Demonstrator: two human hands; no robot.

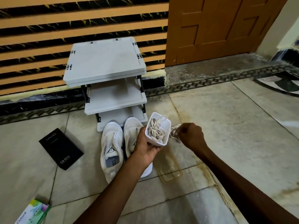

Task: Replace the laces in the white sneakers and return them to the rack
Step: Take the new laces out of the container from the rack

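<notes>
Two white sneakers (112, 146) stand side by side on the floor in front of the grey shoe rack (106, 62), toes toward it; the right sneaker (132, 128) is partly hidden by my left arm. My left hand (146, 147) holds a white rectangular container (166, 126) above the sneakers, tilted, with a tangle of off-white laces (156, 130) inside. My right hand (191, 136) is just right of the container and pinches a bunch of lace (174, 132) hanging outside its rim.
A clear plastic lid (169, 168) lies on the floor right of the sneakers. A black box (61, 148) lies to the left, and a green and white box (32, 212) at the lower left. A wooden door (218, 28) stands behind to the right.
</notes>
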